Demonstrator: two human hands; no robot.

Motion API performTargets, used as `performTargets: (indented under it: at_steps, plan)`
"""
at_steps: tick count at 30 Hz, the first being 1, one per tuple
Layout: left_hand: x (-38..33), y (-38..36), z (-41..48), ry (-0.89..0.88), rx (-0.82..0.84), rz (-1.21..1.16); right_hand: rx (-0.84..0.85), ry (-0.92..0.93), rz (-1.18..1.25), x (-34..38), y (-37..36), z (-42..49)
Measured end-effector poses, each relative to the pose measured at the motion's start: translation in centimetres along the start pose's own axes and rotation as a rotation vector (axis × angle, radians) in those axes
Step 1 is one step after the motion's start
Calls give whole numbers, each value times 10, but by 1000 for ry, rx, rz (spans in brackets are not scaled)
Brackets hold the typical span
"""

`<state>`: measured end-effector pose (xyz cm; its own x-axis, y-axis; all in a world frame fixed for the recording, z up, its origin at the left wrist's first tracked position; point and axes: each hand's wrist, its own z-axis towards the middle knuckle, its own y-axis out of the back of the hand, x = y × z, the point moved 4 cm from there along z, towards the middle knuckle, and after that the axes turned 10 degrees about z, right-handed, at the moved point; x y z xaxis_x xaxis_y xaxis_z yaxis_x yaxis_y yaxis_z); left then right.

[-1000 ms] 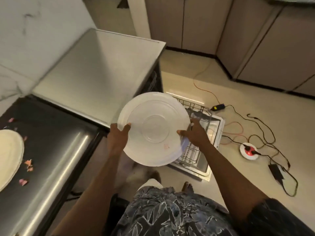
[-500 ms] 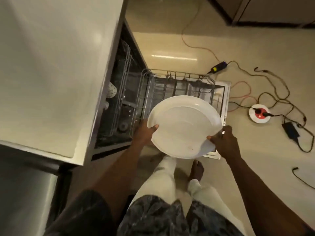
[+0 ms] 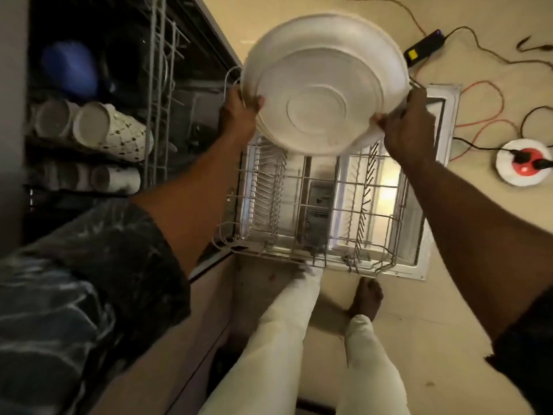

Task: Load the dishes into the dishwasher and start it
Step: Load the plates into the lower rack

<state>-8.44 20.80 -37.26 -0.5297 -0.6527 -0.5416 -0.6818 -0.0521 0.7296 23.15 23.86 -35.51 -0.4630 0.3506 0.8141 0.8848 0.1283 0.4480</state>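
Left hand (image 3: 239,115), right hand (image 3: 410,127): curled round opposite rims of white plate (image 3: 323,85) | plate: underside toward camera, held above pulled-out lower rack (image 3: 302,211) | cups (image 3: 113,130): lying inside dishwasher (image 3: 194,109), left.

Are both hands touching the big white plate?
Touching. The head view shows the left hand and right hand each gripping the rim of the plate.

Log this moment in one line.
phase: loading | plate: over lower rack, not yet slotted | left hand: grips plate rim | right hand: grips plate rim | cups: already loaded
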Motion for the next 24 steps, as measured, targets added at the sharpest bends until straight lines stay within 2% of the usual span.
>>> performTargets:
  at_steps: [7, 20, 24]
  plan:
    - [-13, -13, 60, -83, -106, -23, -48, 48, -3, -1, -20, 60]
    - [26, -39, 83, -65, -18, -6, 12, 14, -41, -26, -47, 65]
    - [32, -43, 89, -27, 32, 74, 16, 2, -66, -32, -53, 69]
